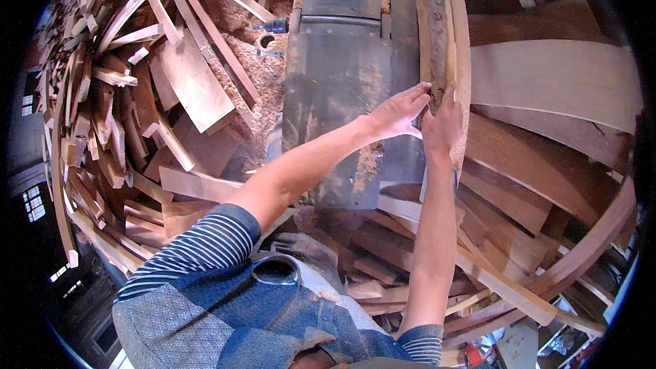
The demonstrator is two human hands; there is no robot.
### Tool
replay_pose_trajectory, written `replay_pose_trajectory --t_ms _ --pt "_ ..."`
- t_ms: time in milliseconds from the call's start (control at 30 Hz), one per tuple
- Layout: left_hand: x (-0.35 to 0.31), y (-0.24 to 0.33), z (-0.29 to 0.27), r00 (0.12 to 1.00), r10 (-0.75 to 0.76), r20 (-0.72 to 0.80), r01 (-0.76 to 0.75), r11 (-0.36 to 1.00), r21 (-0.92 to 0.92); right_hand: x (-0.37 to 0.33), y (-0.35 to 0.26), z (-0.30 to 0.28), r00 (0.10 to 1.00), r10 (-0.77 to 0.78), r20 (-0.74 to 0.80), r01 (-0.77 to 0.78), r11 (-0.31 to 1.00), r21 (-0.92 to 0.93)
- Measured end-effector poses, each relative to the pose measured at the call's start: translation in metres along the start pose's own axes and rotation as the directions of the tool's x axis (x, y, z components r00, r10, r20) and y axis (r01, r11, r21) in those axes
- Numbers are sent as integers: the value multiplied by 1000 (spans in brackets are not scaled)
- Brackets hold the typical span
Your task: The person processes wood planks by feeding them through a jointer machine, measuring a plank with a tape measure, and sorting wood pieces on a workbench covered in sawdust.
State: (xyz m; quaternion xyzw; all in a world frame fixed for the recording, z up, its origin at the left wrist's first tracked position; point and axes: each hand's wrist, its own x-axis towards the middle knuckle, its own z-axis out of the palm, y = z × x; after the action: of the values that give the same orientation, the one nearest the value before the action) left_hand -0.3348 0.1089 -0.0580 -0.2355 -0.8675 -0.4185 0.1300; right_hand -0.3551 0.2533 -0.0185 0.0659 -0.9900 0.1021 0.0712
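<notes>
A long, narrow wooden board with a rough, bark-brown middle and paler edges lies along the right side of a grey metal machine table, which looks like a jointer's. My left hand reaches across the table and holds the board's near end from the left, its thumb pointing toward the other hand. Close beside it, my right hand grips the same end from the right, fingers pointing away from me. Parts of the fingertips on both hands are hard to make out. Sawdust is scattered over the metal.
A dark crosswise slot cuts the table farther off. Offcuts and shavings heap up on the left. Wide planks lie at the right. More boards surround the table's near end, close to my body.
</notes>
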Motion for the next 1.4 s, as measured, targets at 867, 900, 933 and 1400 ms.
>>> replay_pose_trajectory --t_ms 867,900,933,1400 --pt "8 -12 -4 997 3 81 -11 994 107 -25 78 -44 915 -398 -66 403 912 77" --pt "9 -12 -5 997 4 78 -13 994 111 -23 78 -43 904 -420 -83 425 903 63" --pt "9 -13 -5 997 6 75 -14 993 116 -22 79 -43 892 -441 -100 447 893 49" --pt "20 -25 -8 997 4 71 -12 993 114 -11 67 -41 899 -435 -49 433 900 -47"
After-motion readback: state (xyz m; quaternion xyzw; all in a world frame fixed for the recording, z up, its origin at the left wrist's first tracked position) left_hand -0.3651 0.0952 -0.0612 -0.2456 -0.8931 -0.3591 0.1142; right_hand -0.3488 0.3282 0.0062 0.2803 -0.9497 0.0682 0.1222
